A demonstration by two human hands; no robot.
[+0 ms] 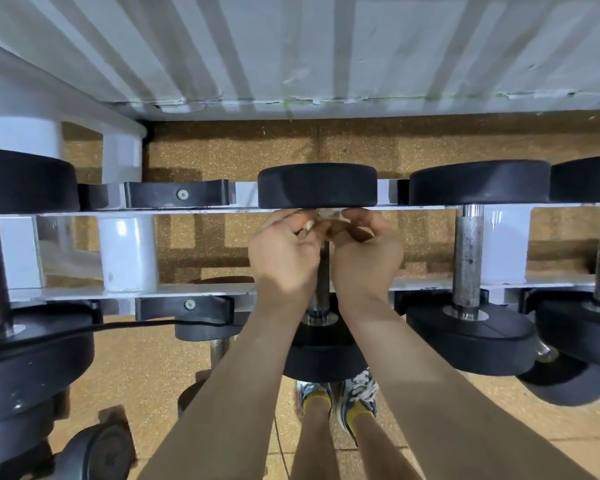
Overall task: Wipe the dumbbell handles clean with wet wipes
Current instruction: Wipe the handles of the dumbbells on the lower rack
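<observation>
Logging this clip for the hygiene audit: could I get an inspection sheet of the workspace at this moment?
Surface: white rack rails with black saddles, one pair empty.
Job's things: middle dumbbell lies on the rack; crumpled wet wipe sits at the far end of its handle.
Clutter: nothing seen.
Hands: left hand and right hand both pinch the wet wipe.
Cables: black cable runs beside the front rail, left.
Surroundings: other dumbbells on both sides and below; speckled brown floor; white ribbed wall; person's shoes.
</observation>
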